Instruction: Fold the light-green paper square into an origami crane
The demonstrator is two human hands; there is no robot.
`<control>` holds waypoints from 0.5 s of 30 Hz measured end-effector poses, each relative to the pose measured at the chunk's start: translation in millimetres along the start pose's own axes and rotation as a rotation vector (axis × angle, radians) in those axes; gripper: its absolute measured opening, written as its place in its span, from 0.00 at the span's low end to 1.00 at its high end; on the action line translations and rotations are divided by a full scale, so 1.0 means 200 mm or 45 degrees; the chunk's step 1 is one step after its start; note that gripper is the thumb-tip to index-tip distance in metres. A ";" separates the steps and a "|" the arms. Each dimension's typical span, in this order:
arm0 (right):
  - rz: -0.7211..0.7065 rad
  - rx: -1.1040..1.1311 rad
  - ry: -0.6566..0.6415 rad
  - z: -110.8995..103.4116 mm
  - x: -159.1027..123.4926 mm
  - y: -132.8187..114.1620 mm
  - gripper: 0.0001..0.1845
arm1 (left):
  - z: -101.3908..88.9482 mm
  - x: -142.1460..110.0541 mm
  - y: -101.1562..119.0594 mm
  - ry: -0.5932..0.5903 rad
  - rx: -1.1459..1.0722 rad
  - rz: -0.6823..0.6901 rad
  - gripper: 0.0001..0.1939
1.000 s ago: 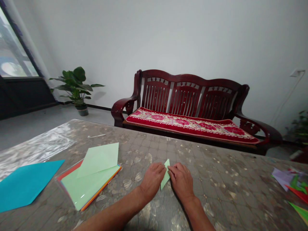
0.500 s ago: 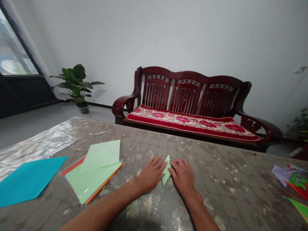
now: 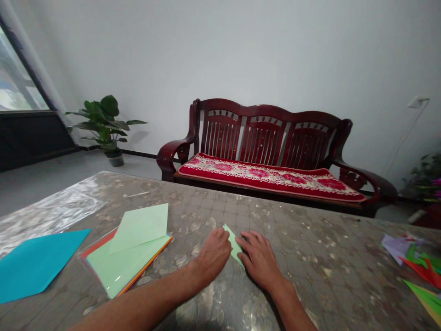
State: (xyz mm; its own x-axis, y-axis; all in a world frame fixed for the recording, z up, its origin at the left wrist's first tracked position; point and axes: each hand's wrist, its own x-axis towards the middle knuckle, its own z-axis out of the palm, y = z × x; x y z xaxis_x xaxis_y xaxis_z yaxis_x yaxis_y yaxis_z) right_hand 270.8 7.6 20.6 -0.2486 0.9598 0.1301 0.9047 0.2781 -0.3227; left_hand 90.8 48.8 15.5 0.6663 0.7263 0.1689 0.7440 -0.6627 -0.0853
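Observation:
A small pale-green folded paper point(image 3: 234, 246) lies slanted on the table between my two hands, long and narrow with a pointed far end. My left hand point(image 3: 215, 250) has its fingers curled in and pinches the paper's left edge; the fingertips are partly hidden. On the other side, my right hand point(image 3: 259, 255) keeps its thumb and bent fingertips on the paper's right edge, holding it against the tabletop. Left of my hands, a loose pale-green sheet point(image 3: 143, 225) rests on a stack of coloured paper point(image 3: 129, 266) in a clear sleeve.
A blue sheet point(image 3: 41, 264) lies at the table's left, beside crinkled clear plastic point(image 3: 58, 211). A thin white stick point(image 3: 137, 194) is farther back. Colourful folded papers point(image 3: 418, 257) sit at the right edge. Beyond the patterned table point(image 3: 310, 257) stands a wooden bench point(image 3: 262, 138).
My left hand has gone from flat, spread fingers to a curled pinch on the paper. The paper has turned, its far tip swinging left. My right hand stays at its right edge.

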 end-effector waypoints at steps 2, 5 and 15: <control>-0.041 0.004 -0.024 0.00 0.01 0.03 0.24 | -0.03 0.03 -0.08 0.051 -0.113 0.085 0.07; -0.093 0.064 -0.044 0.00 0.04 0.06 0.28 | -0.02 0.06 -0.17 0.051 -0.359 0.279 0.14; 0.198 0.224 0.240 0.01 0.02 0.09 0.19 | 0.19 -0.06 -0.05 0.147 -0.213 -0.099 0.24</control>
State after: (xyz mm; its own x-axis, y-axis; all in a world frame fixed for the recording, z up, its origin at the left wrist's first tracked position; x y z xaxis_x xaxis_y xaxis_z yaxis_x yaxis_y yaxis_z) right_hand 285.6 16.8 12.5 -0.0285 0.9721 0.2328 0.8489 0.1465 -0.5078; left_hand 76.6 54.1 -23.2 0.5899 0.7569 0.2811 0.7677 -0.6337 0.0951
